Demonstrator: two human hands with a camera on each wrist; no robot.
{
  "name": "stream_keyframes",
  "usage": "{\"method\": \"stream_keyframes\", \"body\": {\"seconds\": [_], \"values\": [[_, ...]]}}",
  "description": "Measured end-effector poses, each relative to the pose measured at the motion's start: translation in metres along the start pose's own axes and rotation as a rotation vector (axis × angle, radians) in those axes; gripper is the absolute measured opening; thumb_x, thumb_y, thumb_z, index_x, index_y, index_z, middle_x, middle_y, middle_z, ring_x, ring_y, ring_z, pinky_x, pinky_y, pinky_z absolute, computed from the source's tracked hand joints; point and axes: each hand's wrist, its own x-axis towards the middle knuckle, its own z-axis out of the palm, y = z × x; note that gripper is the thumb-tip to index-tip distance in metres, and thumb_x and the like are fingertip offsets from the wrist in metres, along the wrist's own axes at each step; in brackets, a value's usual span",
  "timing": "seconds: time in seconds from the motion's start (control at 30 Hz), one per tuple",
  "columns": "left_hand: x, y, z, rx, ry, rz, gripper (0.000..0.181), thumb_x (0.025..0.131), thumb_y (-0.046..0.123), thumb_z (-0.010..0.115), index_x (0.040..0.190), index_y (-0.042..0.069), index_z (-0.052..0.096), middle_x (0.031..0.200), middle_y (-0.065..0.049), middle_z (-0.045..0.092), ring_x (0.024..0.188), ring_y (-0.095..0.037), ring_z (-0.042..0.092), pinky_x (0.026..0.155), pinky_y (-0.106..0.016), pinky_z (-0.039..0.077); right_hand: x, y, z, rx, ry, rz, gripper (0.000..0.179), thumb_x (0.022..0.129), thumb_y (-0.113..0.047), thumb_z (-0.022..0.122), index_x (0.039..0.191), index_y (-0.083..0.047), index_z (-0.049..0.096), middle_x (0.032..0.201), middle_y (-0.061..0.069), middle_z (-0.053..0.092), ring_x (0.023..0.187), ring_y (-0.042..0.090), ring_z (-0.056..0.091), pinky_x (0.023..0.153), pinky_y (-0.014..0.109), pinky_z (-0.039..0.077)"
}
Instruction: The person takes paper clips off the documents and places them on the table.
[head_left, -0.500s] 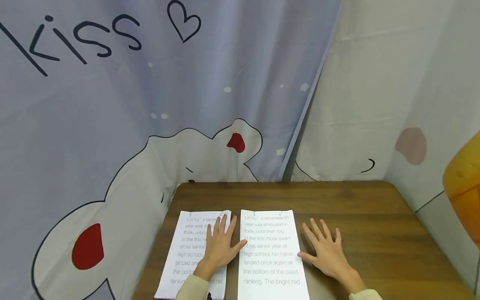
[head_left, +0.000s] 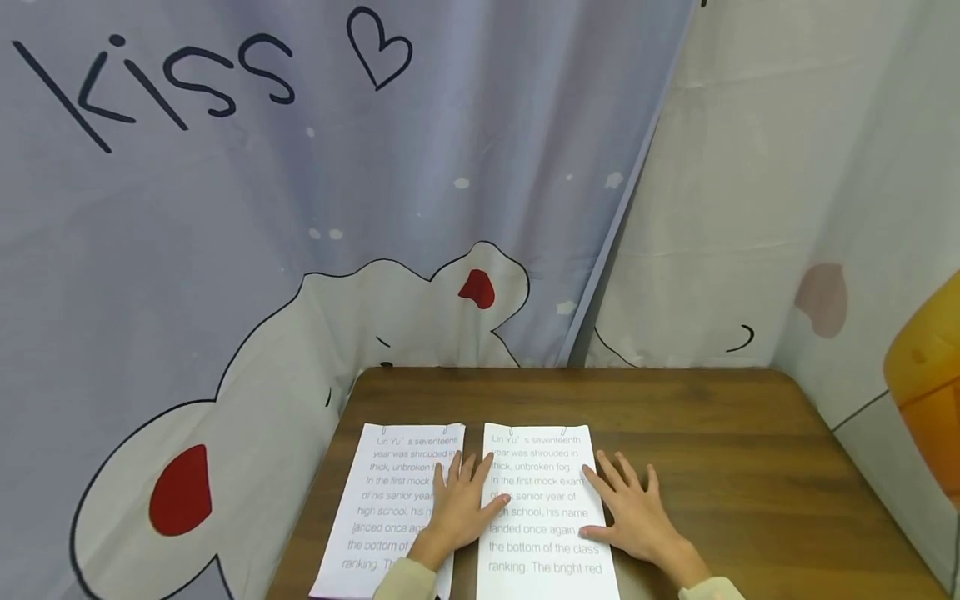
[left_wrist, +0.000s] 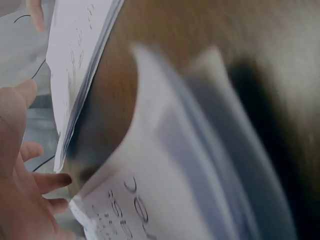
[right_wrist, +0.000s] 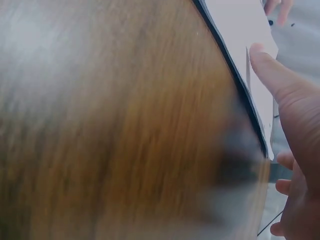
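Note:
Two clipped stacks of printed paper lie side by side, the left stack (head_left: 360,533) and the right stack (head_left: 540,521). My left hand (head_left: 459,510) has its fingers spread over the gap between them; its thumb overlaps the left margin of the right stack. My right hand (head_left: 639,521) is at that stack's right edge, thumb and forefinger overlapping the page and the other fingers over bare wood. In the left wrist view, the left stack's sheets (left_wrist: 165,150) curl up at the near end. The right wrist view shows the right thumb (right_wrist: 272,70) over the paper.
A brown wooden table (head_left: 720,450) carries both stacks and extends to the right of them. Behind it hangs a blue-grey curtain (head_left: 225,200) with drawn lettering and white cartoon shapes. Pale fabric (head_left: 750,167) covers the right side.
My left hand has shifted right, uncovering more of the left stack's print. My right hand has come left, its thumb and forefinger now over the right stack's edge. The head view has tilted slightly.

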Motion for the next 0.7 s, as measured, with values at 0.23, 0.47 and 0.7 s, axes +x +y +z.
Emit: {"method": "stream_keyframes", "body": {"seconds": [0.23,0.47,0.7], "values": [[-0.001,0.004,0.004,-0.040,-0.010,-0.003,0.075,0.100,0.056,0.063,0.159,0.012,0.047,0.156,-0.027,0.051,0.151,-0.055,0.035,0.119,-0.083,0.016,0.003,-0.005,0.001,0.009,-0.024,-0.017,0.104,0.077,-0.073,0.077,0.159,-0.017,0.048,0.168,0.020,0.038,0.151,0.055,0.034,0.109,0.091,0.017],[0.001,0.011,0.006,-0.101,0.005,-0.008,0.073,0.099,0.049,0.069,0.157,0.009,0.049,0.155,-0.028,0.051,0.150,-0.055,0.035,0.120,-0.081,0.016,0.004,-0.006,-0.004,0.024,-0.061,-0.030,0.100,0.077,-0.072,0.077,0.156,-0.016,0.053,0.163,0.021,0.046,0.148,0.055,0.039,0.108,0.092,0.018],[0.008,0.017,0.007,-0.316,0.036,-0.059,0.065,0.098,0.025,0.075,0.155,0.005,0.050,0.153,-0.025,0.048,0.146,-0.042,0.044,0.121,-0.059,0.039,0.006,-0.008,-0.006,0.036,-0.088,-0.002,0.102,0.075,-0.072,0.078,0.154,-0.013,0.054,0.164,0.022,0.044,0.149,0.055,0.037,0.109,0.092,0.017]]}}
